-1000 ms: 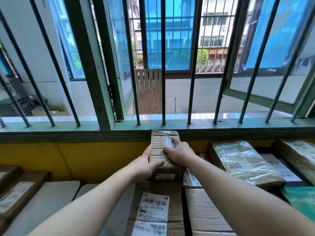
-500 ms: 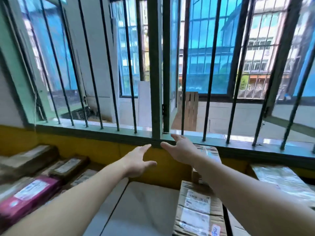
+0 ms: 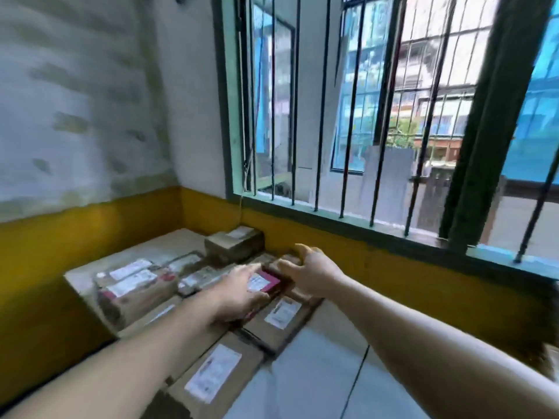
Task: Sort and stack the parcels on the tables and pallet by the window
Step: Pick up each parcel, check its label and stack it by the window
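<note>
Left hand (image 3: 242, 293): fingers straight, holding nothing, over red parcel (image 3: 267, 281).
Right hand (image 3: 311, 273): fingers spread, empty, just beside it.
Box (image 3: 234, 246): beyond both hands.

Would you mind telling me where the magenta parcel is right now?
In the head view, the magenta parcel lies left of centre among the brown parcels near the corner, below the window sill, between the left hand and the right hand.

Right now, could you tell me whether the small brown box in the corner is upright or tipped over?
Upright: the small brown box sits flat on the parcels below it, white label facing up.
</note>
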A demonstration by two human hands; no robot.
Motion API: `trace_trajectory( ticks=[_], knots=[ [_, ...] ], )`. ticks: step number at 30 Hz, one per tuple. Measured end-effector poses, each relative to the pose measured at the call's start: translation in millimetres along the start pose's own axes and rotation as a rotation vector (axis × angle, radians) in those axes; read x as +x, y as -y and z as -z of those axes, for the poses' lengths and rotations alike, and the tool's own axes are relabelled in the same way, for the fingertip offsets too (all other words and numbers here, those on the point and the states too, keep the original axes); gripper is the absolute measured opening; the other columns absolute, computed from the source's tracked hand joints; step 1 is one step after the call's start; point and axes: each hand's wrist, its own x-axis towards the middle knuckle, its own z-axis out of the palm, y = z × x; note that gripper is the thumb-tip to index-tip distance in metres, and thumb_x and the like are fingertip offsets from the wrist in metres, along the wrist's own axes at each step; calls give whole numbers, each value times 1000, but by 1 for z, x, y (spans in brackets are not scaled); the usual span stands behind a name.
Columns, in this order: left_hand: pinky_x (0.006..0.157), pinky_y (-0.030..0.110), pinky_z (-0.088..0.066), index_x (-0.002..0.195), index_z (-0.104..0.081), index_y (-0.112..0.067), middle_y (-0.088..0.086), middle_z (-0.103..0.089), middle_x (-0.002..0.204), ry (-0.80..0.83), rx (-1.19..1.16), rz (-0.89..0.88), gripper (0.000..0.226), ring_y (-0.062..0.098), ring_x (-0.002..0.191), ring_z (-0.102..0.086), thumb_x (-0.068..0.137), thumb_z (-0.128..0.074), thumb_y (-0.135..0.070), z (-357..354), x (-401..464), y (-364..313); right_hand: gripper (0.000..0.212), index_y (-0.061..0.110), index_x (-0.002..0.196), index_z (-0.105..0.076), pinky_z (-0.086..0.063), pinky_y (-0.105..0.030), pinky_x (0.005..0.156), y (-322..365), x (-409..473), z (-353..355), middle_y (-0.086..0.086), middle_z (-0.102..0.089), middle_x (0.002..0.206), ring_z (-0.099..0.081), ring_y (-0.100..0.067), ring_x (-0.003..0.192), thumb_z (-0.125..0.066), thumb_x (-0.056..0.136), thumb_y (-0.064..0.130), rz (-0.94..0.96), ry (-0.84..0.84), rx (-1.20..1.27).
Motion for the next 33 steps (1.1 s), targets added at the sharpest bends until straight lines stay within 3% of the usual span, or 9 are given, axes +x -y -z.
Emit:
trace_trajectory(
  ticks=[6,10,12,14,18,25,29,31,33],
  knots=[
    [114,31,-24,153,-20,-24,5,-22,157,-44,-43,195,79,24,141,-29,89,-59,-50,32,-18,96,76,29,153,-29,-52,-39,97,66,42,-84,-8,-32,157,-54,-26,125,-54,90,63,72,134,-12],
    [113,44,-31,149,-20,-38,0,-25,157,-42,-33,261,83,25,139,-32,81,-61,-61,40,0,150,75,31,153,-28,-54,-30,68,87,79,-121,-6,-33,155,-66,-17,92,-56,90,58,93,187,52],
    [113,45,-31,149,-20,-38,-2,-22,157,-35,-62,263,83,24,140,-31,81,-61,-61,48,19,169,74,30,154,-27,-49,-27,61,92,106,-136,-5,-33,155,-66,-19,92,-55,91,58,105,196,48],
    [113,43,-31,151,-21,-34,0,-21,158,-39,-88,262,83,23,141,-30,83,-62,-57,57,42,185,75,29,154,-26,-52,-29,65,97,135,-147,-5,-32,155,-66,-23,100,-55,91,59,108,193,48],
    [113,38,-30,151,-22,-28,3,-24,157,-35,-24,287,75,23,140,-31,89,-61,-45,75,88,219,72,25,151,-32,-56,-38,87,110,189,-165,-8,-41,147,-60,-25,110,-54,91,60,107,183,37],
    [111,40,-34,152,-20,-30,2,-24,157,-1,-31,280,74,24,137,-36,91,-59,-43,98,149,271,69,25,150,-34,-56,-28,75,126,258,-196,-8,-45,143,-62,-19,100,-55,92,57,39,171,40],
    [108,34,-35,153,-18,-29,2,-19,159,58,-53,209,75,25,138,-35,91,-59,-42,108,189,307,70,26,151,-32,-59,-30,76,133,298,-220,-8,-46,142,-63,-20,102,-57,92,55,-54,132,44],
    [112,38,-31,152,-18,-28,2,-19,159,85,-54,165,74,24,140,-33,91,-59,-42,114,212,329,74,27,152,-30,-58,-30,71,137,317,-233,-9,-43,146,-64,-23,104,-57,91,57,-107,99,42],
    [113,40,-30,152,-20,-28,3,-20,158,99,-55,125,73,25,140,-32,91,-59,-42,121,235,351,76,27,152,-31,-59,-35,77,140,336,-245,-10,-43,147,-64,-26,107,-57,89,61,-159,66,17]
  ],
)
